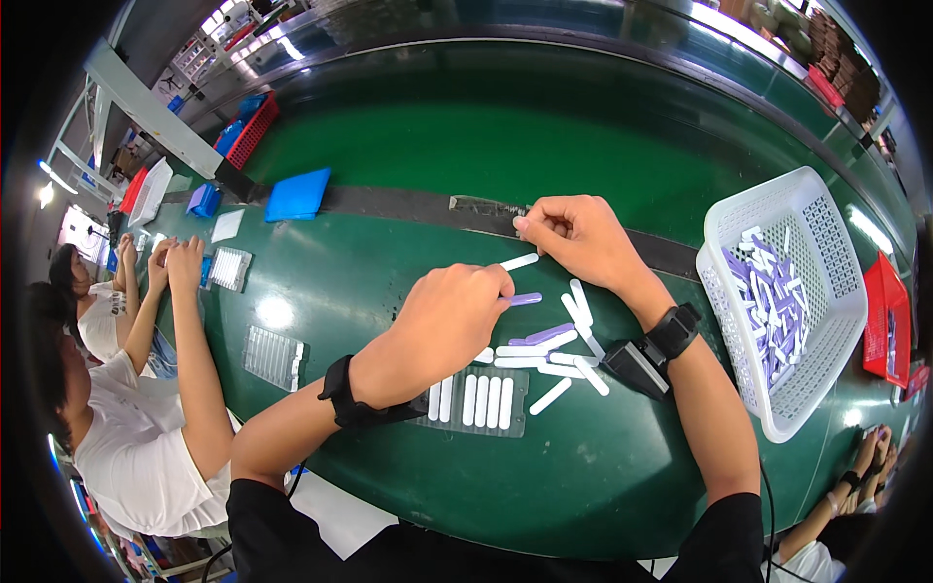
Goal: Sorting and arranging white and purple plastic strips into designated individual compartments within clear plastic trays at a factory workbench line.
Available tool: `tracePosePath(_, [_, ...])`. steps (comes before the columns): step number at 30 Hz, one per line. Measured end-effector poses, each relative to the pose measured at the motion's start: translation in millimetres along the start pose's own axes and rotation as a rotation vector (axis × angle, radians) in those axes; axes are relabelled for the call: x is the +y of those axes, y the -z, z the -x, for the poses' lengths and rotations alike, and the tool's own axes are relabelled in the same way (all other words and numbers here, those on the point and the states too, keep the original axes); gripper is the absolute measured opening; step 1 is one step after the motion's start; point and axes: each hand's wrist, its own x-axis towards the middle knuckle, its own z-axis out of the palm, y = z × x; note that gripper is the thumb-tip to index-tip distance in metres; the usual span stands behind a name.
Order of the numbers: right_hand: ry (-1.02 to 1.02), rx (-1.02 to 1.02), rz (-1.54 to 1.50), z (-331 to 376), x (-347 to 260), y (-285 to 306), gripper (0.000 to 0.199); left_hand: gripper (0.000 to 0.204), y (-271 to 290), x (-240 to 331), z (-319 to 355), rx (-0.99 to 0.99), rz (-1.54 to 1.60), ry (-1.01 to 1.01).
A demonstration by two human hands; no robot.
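The person's left hand [455, 316] is pinching a small purple stick [525, 299] near the middle of the green table [544, 146]. The right hand [575, 236] is pinching a white stick [519, 261]. More sticks [559, 355] are lying beside a clear tray [481, 400].

The worktop [583, 466] is covered in a smooth green sheet with a glossy sheen, on which lamp glare is seen at centre left. The small sticks [544, 352], white and lilac, appear to be made of smooth plastic. A clear, shiny plastic tray [481, 400] is seen at lower centre. The basket [826, 321] at right is moulded from white perforated plastic. Matt black straps [342, 394] are worn on the wrists.
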Motion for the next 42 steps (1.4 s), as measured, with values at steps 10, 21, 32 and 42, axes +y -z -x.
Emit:
tracePosePath(10, [0.042, -0.019, 0.042, 2.0, -6.9, -0.8, 0.027, 0.01, 20.4, -11.4, 39.6, 0.076, -0.029, -0.202])
tracePosePath(21, [-0.005, -0.014, 0.02, 1.3, -5.3, 0.9, 0.029, 0.038, 23.7, 11.0, 112.4, -0.01, 0.018, -0.122])
tracePosePath(32, [0.004, -0.012, 0.013, 1.2, -4.7, -0.2, 0.028, 0.053, 25.5, 8.8, 118.7, 0.05, -0.154, -0.097])
tracePosePath(42, [0.032, 0.009, 0.012, 1.8, -4.2, -1.0, 0.028, 0.047, 53.1, -31.1, 83.3, -0.291, -0.06, -0.464])
